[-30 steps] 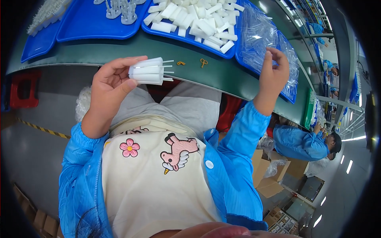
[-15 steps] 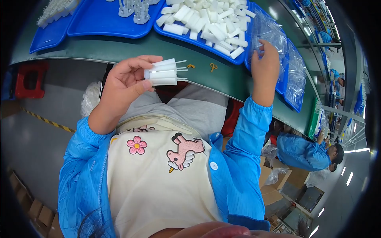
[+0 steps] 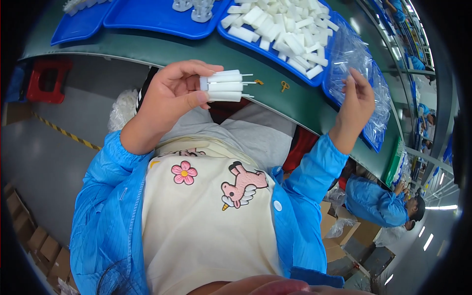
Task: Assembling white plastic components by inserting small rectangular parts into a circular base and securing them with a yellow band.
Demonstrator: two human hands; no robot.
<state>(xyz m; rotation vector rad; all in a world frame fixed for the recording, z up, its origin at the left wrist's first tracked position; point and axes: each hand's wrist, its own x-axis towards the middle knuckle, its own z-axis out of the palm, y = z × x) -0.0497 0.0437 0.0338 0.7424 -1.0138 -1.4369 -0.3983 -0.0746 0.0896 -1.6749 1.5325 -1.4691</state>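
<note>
My left hand [image 3: 179, 93] is closed round the base of a bundle of white foam blocks [image 3: 225, 86] on a clear plastic holder, lying sideways. Several thin pale prongs stick out of the bundle toward the right. Over on the right, my right hand [image 3: 358, 105] is above a blue tray [image 3: 332, 93] heaped with clear crinkled plastic pieces [image 3: 351, 51]. Its thumb and index finger come together at a pale, see-through bit, apparently one of those pieces, though its outline is hard to see.
White foam blocks [image 3: 282, 32] fill a blue tray [image 3: 236, 35] ahead. Another blue tray [image 3: 164, 27] holds clear plastic holders [image 3: 201, 10]. Small yellow scissors [image 3: 285, 86] and a yellow bit [image 3: 259, 82] lie by the green table's edge. A co-worker [image 3: 378, 199] sits at right.
My right hand has moved right over the clear plastic, and its fingers have closed together. My left hand still grips the foam bundle, and the whole view has shifted a little.
</note>
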